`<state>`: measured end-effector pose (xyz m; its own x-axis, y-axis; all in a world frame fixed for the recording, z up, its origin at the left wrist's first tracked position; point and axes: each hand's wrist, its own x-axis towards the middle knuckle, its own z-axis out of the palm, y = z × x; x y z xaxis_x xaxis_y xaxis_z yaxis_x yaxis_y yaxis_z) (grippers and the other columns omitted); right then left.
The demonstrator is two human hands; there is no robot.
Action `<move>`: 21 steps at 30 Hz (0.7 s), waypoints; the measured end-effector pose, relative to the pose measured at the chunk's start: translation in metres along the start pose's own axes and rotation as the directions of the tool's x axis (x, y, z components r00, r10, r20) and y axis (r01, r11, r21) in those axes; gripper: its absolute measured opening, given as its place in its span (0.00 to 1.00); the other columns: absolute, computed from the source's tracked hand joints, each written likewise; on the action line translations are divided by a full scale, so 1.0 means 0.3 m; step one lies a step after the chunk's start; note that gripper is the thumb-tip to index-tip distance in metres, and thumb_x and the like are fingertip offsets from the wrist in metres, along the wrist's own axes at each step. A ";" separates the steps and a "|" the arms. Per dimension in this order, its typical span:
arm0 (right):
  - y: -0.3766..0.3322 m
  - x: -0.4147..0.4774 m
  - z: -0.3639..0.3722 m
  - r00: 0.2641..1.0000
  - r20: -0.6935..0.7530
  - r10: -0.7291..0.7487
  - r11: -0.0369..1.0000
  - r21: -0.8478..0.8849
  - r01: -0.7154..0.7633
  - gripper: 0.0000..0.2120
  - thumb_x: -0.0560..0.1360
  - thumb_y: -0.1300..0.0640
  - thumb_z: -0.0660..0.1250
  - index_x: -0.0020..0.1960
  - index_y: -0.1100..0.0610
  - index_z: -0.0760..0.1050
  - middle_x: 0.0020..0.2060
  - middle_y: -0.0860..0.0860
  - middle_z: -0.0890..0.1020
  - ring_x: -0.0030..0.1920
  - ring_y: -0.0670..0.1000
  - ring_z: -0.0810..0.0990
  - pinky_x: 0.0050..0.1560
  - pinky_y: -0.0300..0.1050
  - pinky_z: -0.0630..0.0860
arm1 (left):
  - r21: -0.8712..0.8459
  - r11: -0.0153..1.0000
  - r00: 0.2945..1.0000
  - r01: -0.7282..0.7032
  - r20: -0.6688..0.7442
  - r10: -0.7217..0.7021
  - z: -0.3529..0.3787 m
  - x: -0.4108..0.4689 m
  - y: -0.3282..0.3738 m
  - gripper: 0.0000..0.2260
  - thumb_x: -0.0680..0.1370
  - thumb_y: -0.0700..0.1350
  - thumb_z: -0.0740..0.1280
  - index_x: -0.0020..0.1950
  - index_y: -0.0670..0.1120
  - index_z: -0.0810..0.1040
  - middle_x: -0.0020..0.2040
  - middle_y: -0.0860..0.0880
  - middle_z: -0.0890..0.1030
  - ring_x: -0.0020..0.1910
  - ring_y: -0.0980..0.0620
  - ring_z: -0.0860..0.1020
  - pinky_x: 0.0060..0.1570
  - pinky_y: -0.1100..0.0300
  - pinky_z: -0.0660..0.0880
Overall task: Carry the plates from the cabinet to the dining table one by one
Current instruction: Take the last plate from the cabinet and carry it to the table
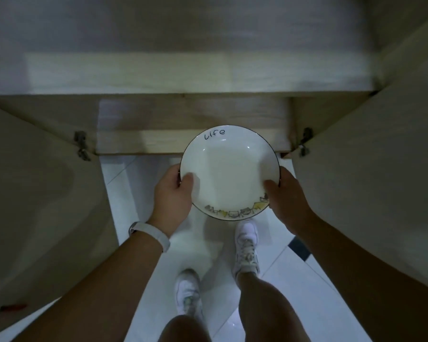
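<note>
At cabinet (pixel 143 141) front: left hand (pixel 171 191) fingers curled round plate (pixel 230 176) rim; right hand (pixel 287 201) likewise

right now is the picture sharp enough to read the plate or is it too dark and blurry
Head view: dim, bluish light, yet the plate is the brightest thing and its "life" lettering reads clearly; the cabinet shelf above is smeared by blur; wide-angle distortion splays the open doors outward.
</note>
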<state>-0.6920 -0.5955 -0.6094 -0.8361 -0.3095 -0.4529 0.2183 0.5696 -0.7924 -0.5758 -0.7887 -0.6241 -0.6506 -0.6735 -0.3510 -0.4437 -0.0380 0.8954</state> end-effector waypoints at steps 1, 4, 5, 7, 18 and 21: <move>-0.041 -0.046 -0.020 1.000 -0.001 0.009 1.000 0.008 -0.009 0.07 0.73 0.66 0.59 0.43 0.54 0.70 0.31 0.51 0.73 0.30 0.49 0.71 0.23 0.34 0.66 | -0.002 1.000 1.000 -0.001 0.004 0.001 -0.022 -0.041 0.050 0.10 0.80 0.40 0.63 0.49 0.56 0.78 0.46 0.56 0.82 0.41 0.64 0.78 0.41 0.70 0.74; -0.173 -0.185 -0.088 1.000 -0.010 0.023 0.999 0.023 -0.023 0.07 0.73 0.65 0.59 0.41 0.53 0.70 0.30 0.50 0.72 0.30 0.48 0.70 0.26 0.38 0.67 | 0.017 0.999 1.000 -0.029 0.010 0.029 -0.091 -0.157 0.214 0.12 0.80 0.41 0.64 0.46 0.59 0.77 0.43 0.58 0.81 0.38 0.67 0.77 0.37 0.72 0.73; -0.217 -0.234 -0.111 0.999 -0.018 0.029 0.999 0.035 -0.028 0.07 0.72 0.64 0.59 0.41 0.53 0.70 0.30 0.49 0.72 0.30 0.48 0.70 0.28 0.40 0.68 | 0.021 0.999 0.999 -0.043 0.012 0.042 -0.116 -0.191 0.266 0.12 0.80 0.41 0.64 0.45 0.58 0.77 0.41 0.57 0.81 0.37 0.64 0.77 0.38 0.70 0.73; -0.303 -0.329 -0.156 0.999 -0.041 0.028 0.997 0.068 -0.026 0.07 0.72 0.64 0.59 0.43 0.53 0.72 0.31 0.50 0.74 0.31 0.48 0.71 0.30 0.43 0.69 | 0.014 0.997 0.997 -0.076 0.023 0.075 -0.165 -0.256 0.369 0.10 0.79 0.42 0.64 0.43 0.56 0.79 0.40 0.50 0.82 0.38 0.57 0.76 0.40 0.62 0.74; -0.694 -0.820 -0.419 0.960 -0.280 0.007 0.981 0.188 0.048 0.13 0.74 0.67 0.57 0.43 0.51 0.74 0.29 0.43 0.78 0.30 0.41 0.74 0.32 0.37 0.72 | -0.031 0.974 0.964 -0.223 0.144 0.225 -0.280 -0.571 0.920 0.11 0.80 0.40 0.63 0.42 0.54 0.76 0.39 0.54 0.80 0.39 0.54 0.76 0.42 0.56 0.74; -0.771 -0.959 -0.522 0.936 -0.351 0.013 0.968 0.241 0.077 0.18 0.75 0.70 0.56 0.36 0.48 0.69 0.22 0.36 0.74 0.24 0.37 0.72 0.26 0.27 0.66 | -0.086 0.968 0.951 -0.236 0.187 0.248 -0.261 -0.665 1.038 0.07 0.78 0.41 0.64 0.44 0.53 0.75 0.40 0.55 0.80 0.40 0.53 0.76 0.43 0.54 0.74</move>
<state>-0.5806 -0.5189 -0.2319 -0.9567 -0.0153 -0.2908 0.2680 0.3441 -0.8998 -0.5358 -0.7241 -0.2540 -0.8436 -0.5117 -0.1627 -0.2231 0.0585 0.9731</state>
